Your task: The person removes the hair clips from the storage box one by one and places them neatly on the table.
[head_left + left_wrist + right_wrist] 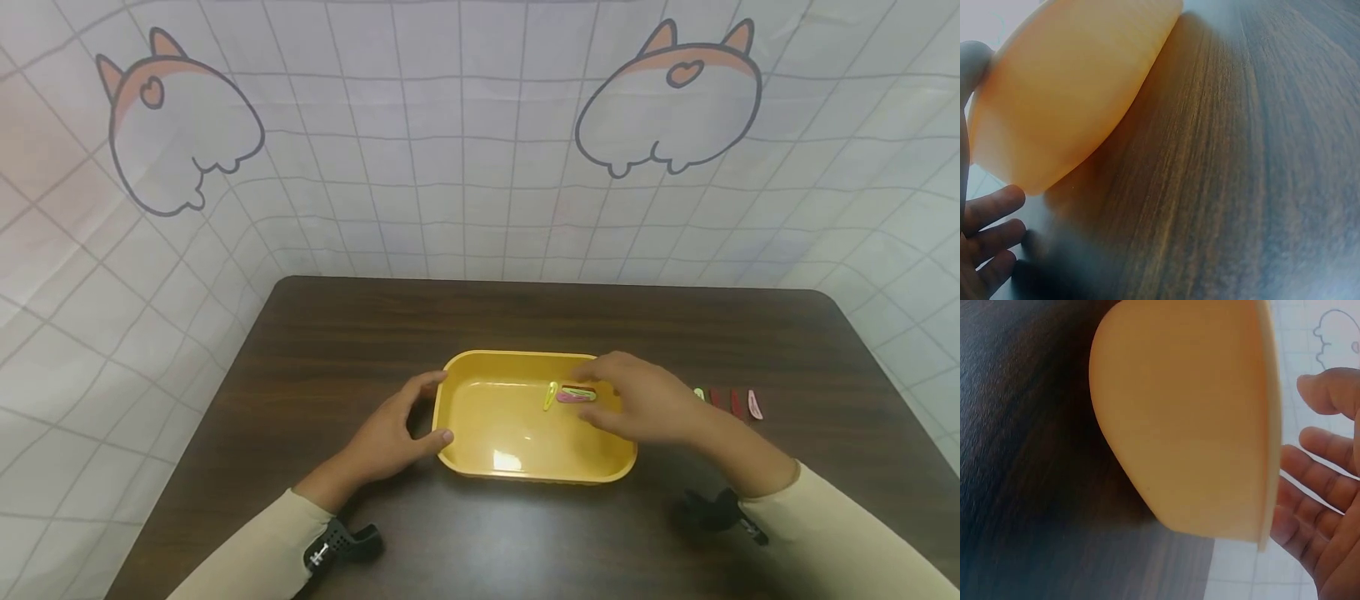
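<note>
A yellow plastic tray (480,454) stands on the table. At its left end my left hand (390,429) rests, thumb and a finger at the rim, the fingers spread. In the left wrist view the tray's outer wall (1079,87) shows beside the fingers. My right hand (645,400) is over the tray's right part with thumb and fingers apart and nothing visible between them. Just left of its fingertips, a yellow hair clip (551,396) lies in the tray beside a cluster of colourful hair clips (576,394), partly hidden by the hand.
Right of the tray, a green hair clip (699,393), two red hair clips (736,404) and a pink hair clip (754,405) lie in a row on the dark wooden table (360,325). A white gridded cloth (420,167) hangs behind and at both sides.
</note>
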